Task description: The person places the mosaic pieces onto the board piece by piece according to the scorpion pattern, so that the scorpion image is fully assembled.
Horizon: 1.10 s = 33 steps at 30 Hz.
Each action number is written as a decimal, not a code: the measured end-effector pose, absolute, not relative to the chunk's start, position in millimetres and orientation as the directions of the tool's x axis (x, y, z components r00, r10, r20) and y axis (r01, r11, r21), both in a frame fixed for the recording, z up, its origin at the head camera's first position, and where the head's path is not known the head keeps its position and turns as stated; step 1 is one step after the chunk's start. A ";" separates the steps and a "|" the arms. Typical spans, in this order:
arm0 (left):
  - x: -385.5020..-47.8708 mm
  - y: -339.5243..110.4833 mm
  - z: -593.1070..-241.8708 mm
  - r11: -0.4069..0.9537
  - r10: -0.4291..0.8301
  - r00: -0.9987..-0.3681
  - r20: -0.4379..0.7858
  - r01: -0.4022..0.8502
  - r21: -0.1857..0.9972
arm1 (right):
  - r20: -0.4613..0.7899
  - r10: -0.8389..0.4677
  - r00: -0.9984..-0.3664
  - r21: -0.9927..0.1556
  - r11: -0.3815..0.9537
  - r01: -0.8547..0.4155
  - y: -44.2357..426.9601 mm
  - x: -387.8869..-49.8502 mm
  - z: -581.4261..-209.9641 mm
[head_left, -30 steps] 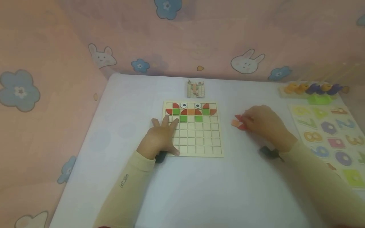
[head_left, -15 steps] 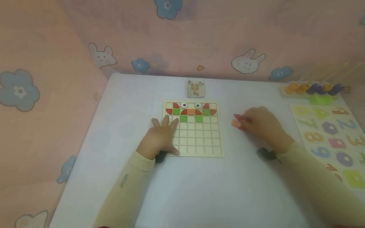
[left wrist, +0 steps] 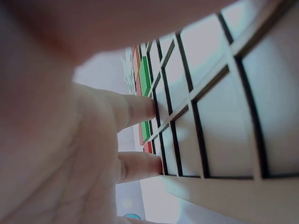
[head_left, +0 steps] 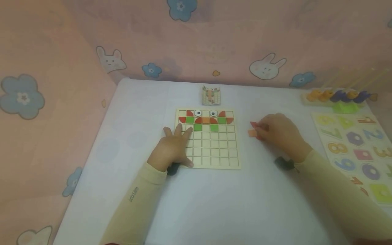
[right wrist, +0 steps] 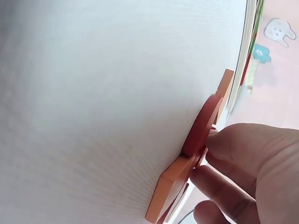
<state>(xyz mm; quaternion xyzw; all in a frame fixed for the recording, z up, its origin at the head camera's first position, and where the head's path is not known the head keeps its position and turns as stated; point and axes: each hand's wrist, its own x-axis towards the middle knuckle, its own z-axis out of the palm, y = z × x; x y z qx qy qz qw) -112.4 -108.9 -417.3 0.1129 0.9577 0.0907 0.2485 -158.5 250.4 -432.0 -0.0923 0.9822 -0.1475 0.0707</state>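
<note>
My left hand, fingers spread, rests on the left edge of a gridded wooden board. Green squares, red quarter-circles, an orange square and two round eye pieces fill cells in its upper rows. In the left wrist view, two fingers touch the board's grid. Right of the board, my right hand pinches a red curved piece among loose pieces on the table. An orange square and a red pointed piece show beside its fingertips; other pieces are partly hidden by the hand.
Behind the board lies a small pattern card. A number-and-shape puzzle board is at the right. Beyond it stands a rack with orange and purple pieces, with a green piece in front. A patterned wall borders the table.
My right hand has shifted slightly left among the loose pieces, and the orange square beside it has turned a little. My left hand stays where it was on the board.
</note>
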 end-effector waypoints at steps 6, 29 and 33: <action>-112.5 -109.5 -417.1 0.958 0.262 -0.849 -0.458 0.170 0.233 | -0.113 -0.217 -0.970 -0.335 0.927 -0.169 251.7 -160.0 -432.9; -113.5 -109.9 -421.3 0.957 0.270 -0.853 -0.447 0.186 0.223 | -0.047 -0.203 -0.978 -0.344 0.922 -0.175 254.7 -157.0 -432.1; -114.3 -110.0 -422.4 0.957 0.270 -0.852 -0.449 0.187 0.220 | -0.059 -0.166 -0.984 -0.335 0.932 -0.137 254.4 -156.4 -432.0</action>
